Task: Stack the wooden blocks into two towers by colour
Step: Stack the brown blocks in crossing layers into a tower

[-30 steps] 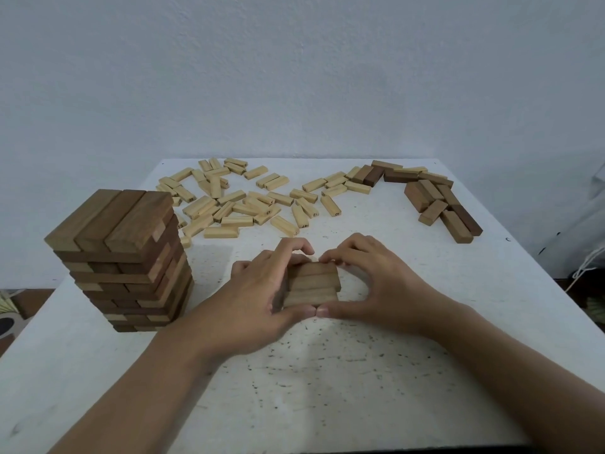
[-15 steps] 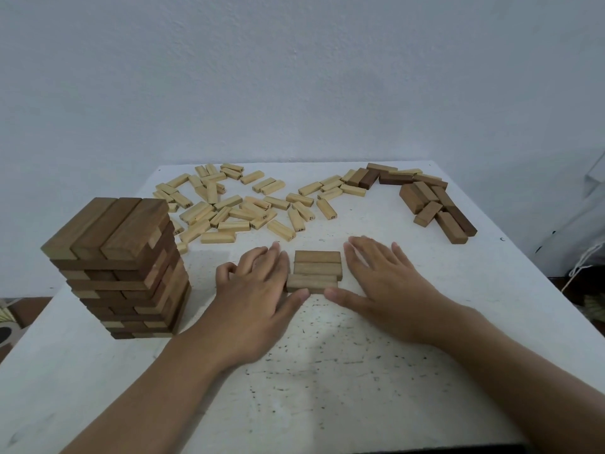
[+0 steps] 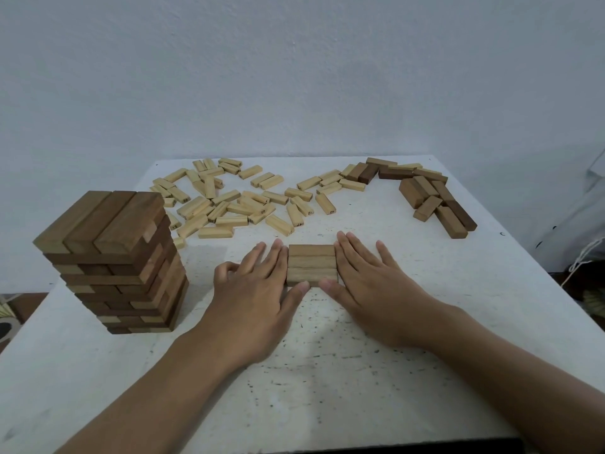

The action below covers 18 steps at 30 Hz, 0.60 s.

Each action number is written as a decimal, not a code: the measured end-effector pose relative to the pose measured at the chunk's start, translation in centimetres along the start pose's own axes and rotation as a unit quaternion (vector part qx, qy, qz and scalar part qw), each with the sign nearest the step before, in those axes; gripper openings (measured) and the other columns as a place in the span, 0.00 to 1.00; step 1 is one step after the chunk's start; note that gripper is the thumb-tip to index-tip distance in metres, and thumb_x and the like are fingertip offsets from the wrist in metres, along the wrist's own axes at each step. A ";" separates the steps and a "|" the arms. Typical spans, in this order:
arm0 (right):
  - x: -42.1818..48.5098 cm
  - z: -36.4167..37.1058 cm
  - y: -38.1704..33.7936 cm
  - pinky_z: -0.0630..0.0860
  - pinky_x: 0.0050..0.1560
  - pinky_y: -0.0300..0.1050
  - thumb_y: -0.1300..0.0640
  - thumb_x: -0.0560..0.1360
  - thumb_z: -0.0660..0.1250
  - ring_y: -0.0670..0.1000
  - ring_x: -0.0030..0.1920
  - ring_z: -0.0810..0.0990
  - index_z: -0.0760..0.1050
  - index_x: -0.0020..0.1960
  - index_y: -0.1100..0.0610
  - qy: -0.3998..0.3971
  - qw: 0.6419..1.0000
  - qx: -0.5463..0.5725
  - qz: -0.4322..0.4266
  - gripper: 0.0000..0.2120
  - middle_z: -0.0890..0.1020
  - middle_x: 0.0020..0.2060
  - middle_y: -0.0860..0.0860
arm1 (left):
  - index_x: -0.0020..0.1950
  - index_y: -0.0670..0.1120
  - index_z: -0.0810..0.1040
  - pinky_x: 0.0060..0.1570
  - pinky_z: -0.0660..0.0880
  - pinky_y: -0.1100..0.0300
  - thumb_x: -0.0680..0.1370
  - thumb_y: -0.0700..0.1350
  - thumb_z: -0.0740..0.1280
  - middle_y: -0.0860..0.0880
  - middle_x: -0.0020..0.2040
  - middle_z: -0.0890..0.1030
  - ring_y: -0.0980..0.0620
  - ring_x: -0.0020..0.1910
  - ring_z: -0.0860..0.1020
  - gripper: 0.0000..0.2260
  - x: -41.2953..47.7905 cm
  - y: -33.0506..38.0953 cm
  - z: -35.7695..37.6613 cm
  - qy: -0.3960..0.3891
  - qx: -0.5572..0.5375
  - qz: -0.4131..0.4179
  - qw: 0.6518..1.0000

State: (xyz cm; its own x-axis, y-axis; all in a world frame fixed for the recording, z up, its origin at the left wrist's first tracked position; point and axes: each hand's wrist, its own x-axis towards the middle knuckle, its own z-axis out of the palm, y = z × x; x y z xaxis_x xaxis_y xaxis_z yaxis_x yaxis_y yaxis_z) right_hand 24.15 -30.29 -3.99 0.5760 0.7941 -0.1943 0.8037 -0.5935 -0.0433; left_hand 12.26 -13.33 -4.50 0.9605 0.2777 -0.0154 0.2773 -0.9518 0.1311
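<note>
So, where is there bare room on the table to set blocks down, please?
Free: the near table between the forearms, and the patch between right hand and dark loose blocks. Crowded: the far side, strewn with pale blocks.

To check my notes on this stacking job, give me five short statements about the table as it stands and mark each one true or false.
1. A tall tower of brown blocks stands on the left of the table. True.
2. The left hand holds a pale block in the air. False: it rests on the table against one end of a row of three brown blocks.
3. The right hand flanks that row at its other end. True.
4. The pale blocks are stacked into a second tower. False: they lie scattered at the back of the table.
5. Loose brown blocks lie at the back right. True.
</note>
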 end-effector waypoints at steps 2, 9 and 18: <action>0.0 0.0 0.1 0.37 0.80 0.57 0.34 0.76 0.29 0.48 0.79 0.30 0.32 0.81 0.58 0.002 1.000 0.003 -0.001 0.40 0.34 0.81 0.52 | 0.83 0.53 0.40 0.76 0.49 0.50 0.77 0.69 0.32 0.57 0.83 0.41 0.57 0.82 0.40 0.37 0.0 0.1 0.0 0.005 0.004 -0.001 1.000; -0.1 -0.4 0.4 0.39 0.81 0.58 0.34 0.77 0.31 0.47 0.79 0.32 0.35 0.82 0.57 0.002 1.000 0.006 -0.009 0.41 0.36 0.81 0.51 | 0.84 0.54 0.44 0.75 0.51 0.50 0.79 0.71 0.34 0.58 0.83 0.44 0.58 0.82 0.43 0.37 0.0 -0.4 -0.5 0.007 0.001 0.012 1.000; -0.2 -1.4 1.5 0.49 0.79 0.47 0.26 0.77 0.48 0.45 0.80 0.50 0.44 0.83 0.53 0.072 0.993 0.089 -0.030 0.45 0.52 0.82 0.47 | 0.81 0.62 0.53 0.65 0.50 0.56 0.78 0.70 0.59 0.63 0.80 0.59 0.61 0.78 0.52 0.34 0.1 -1.1 -1.8 0.024 -0.149 0.018 0.988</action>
State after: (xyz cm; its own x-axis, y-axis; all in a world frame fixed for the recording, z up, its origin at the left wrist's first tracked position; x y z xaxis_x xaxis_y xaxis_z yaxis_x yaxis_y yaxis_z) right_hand 25.46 -31.21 -2.63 0.5541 0.8312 -0.0453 0.8048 -0.5488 -0.2262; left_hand 12.00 -12.07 -2.87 0.9655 0.2570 0.0412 0.2172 -0.8829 0.4162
